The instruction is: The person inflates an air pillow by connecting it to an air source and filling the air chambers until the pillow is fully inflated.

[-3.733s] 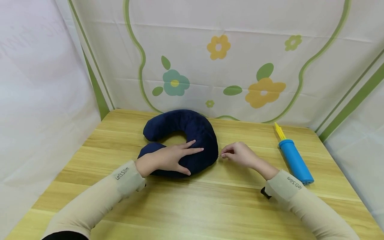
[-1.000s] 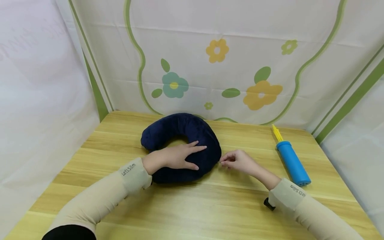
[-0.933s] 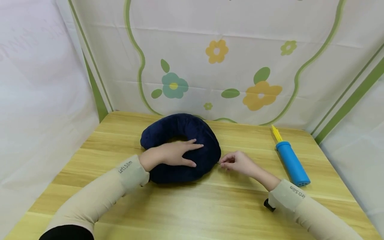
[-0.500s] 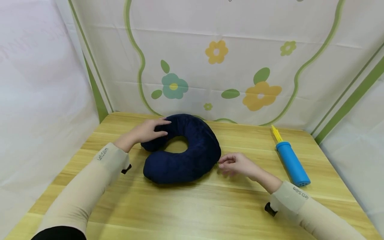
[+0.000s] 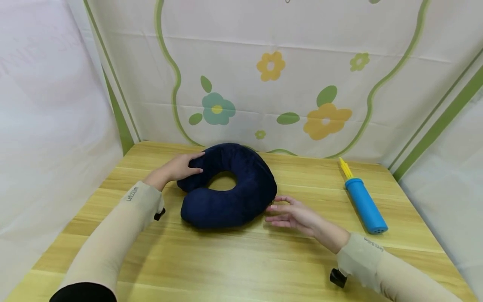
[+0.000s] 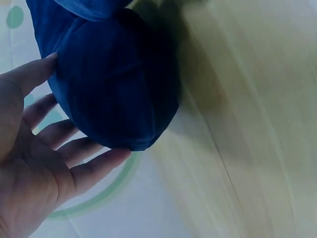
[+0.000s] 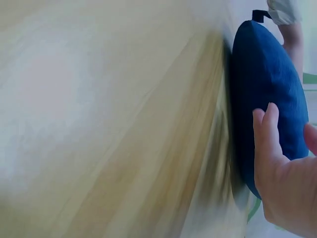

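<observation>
A navy blue U-shaped neck pillow [image 5: 222,207] lies on the wooden table, its opening facing left in the head view. My left hand [image 5: 176,168] touches the pillow's far arm end with fingers spread and thumb apart; the left wrist view has the fingertips against the rounded blue fabric [image 6: 111,82]. At the pillow's right edge is my right hand [image 5: 299,216], its fingers loosely extended and nothing pinched. In the right wrist view those fingers stand in front of the pillow's side [image 7: 260,64]; whether they touch it, I cannot tell.
A blue hand pump [image 5: 365,205] with a yellow nozzle [image 5: 345,168] lies on the right of the wooden table [image 5: 226,264]. Behind the table hangs a white curtain [image 5: 234,54] with printed flowers, close to the pillow's far side.
My left hand has moved from the pillow's middle to its far left end. My right hand has let go of a small thing at the pillow's right edge and its fingers have spread.
</observation>
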A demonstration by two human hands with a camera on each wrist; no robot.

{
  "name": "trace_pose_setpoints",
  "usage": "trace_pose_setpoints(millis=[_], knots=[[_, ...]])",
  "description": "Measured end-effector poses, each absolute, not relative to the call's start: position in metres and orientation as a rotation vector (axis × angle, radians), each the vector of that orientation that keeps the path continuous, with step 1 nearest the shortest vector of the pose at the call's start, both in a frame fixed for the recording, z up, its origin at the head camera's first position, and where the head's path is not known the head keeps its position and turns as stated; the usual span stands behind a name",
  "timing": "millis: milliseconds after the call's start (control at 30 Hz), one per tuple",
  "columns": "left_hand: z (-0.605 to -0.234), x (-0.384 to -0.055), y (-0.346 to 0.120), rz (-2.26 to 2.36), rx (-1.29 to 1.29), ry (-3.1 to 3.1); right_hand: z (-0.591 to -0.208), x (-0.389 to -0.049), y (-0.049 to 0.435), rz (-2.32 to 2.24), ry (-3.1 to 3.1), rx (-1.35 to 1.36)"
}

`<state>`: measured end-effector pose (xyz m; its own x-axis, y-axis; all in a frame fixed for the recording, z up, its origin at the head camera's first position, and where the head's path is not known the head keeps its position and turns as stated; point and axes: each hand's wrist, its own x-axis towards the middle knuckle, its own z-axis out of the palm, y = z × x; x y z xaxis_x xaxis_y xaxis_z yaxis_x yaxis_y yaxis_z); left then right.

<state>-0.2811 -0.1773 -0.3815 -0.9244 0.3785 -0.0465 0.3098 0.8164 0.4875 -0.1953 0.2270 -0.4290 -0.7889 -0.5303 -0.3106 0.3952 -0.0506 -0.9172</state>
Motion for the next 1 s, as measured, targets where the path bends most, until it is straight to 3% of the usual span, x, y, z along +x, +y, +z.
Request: trace_pose_setpoints(millis=[467, 1000], knots=[[-0.381, -0.257, -0.14, 0.603, 0.497, 2.877, -0.417, -0.22, 0.239, -2.193, 1.546, 0.082], [-0.379, -0.211, -0.093, 0.502, 0.475, 2.874, -0.406, -0.255, 0.257, -2.171, 1.866, 0.036]])
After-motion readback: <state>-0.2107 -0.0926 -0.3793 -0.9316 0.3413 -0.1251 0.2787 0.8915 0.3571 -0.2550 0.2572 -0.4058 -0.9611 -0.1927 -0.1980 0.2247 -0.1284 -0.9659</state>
